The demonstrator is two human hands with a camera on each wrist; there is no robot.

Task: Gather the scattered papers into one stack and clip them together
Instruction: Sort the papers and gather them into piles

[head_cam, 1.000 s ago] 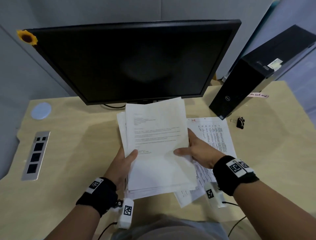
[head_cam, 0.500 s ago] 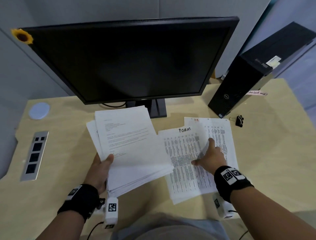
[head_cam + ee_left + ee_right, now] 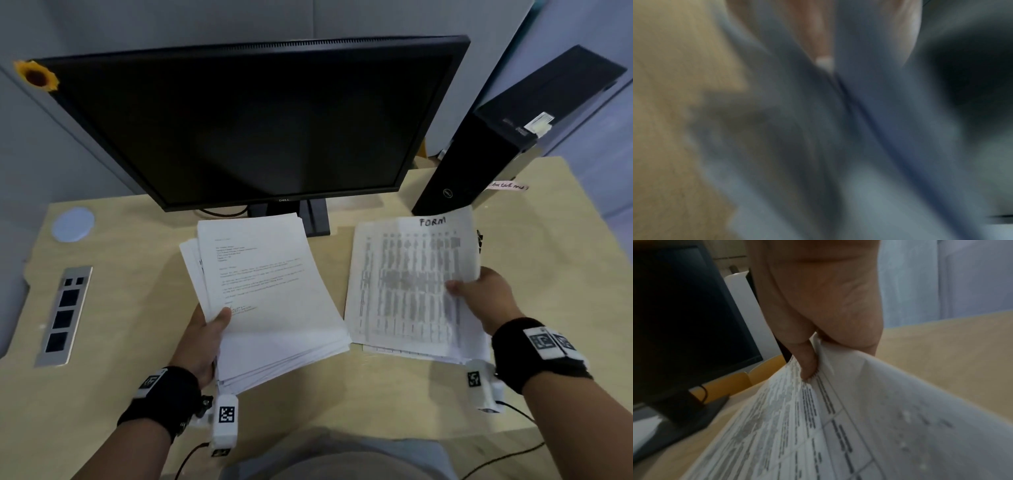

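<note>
My left hand [image 3: 209, 331] grips a thick stack of white papers [image 3: 270, 294] at its left edge, thumb on the top letter page, holding it above the desk. My right hand [image 3: 479, 294] pinches the right edge of the table-printed sheets marked "FORM" [image 3: 411, 281], lifted off the desk. In the right wrist view my thumb [image 3: 805, 360] presses on those printed sheets [image 3: 818, 426]. The left wrist view is a blur of paper [image 3: 879, 146] and desk. A black binder clip [image 3: 479, 238] peeks out behind the form sheets' right edge.
A black monitor [image 3: 260, 123] stands at the back of the wooden desk [image 3: 120, 308], with a black computer tower [image 3: 496, 147] at the right. A metal socket panel [image 3: 65, 313] and a round white cap [image 3: 73, 224] sit at the left.
My right hand left the stack, pressed on the form sheets on the desk, and now has them pinched and raised. My left hand carried the stack to the left.
</note>
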